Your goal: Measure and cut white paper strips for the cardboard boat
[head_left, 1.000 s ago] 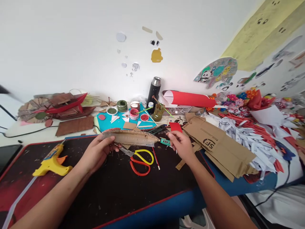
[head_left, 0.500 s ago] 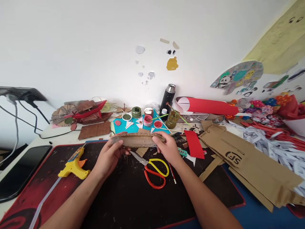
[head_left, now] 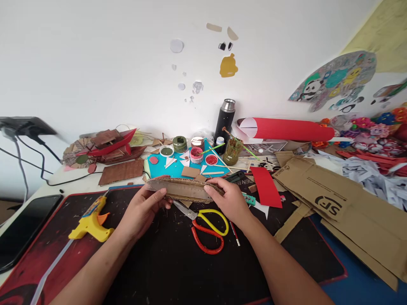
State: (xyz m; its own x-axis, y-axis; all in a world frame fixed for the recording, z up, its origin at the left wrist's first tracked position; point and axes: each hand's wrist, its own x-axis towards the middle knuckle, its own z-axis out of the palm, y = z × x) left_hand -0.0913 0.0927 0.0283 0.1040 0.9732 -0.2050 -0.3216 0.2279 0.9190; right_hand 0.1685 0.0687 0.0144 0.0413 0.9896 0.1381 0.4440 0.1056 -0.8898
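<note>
A long, narrow cardboard boat hull (head_left: 187,197), its corrugated edges showing, is held level between both hands above the black mat. Along its open inside lies a greyish see-through strip that looks like a ruler (head_left: 181,189). My left hand (head_left: 148,207) grips the left end, thumb on the strip and fingers beneath. At the right end my right hand (head_left: 226,199) pinches strip and hull, with the thumb in front. Below them rest scissors (head_left: 203,228) with one yellow and one red handle. A pencil (head_left: 235,234) lies by my right wrist.
A yellow glue gun (head_left: 92,224) and a black phone (head_left: 27,228) lie to the left. Paint jars (head_left: 196,155) stand behind on blue paper, near a black flask (head_left: 225,120). Red paper (head_left: 266,187), a green cutter (head_left: 249,199) and folded cardboard (head_left: 318,186) are on the right.
My right hand, earlier apart from the hull near the red paper, has come left and taken hold of its right end. My left hand keeps its grip. The camera view has shifted.
</note>
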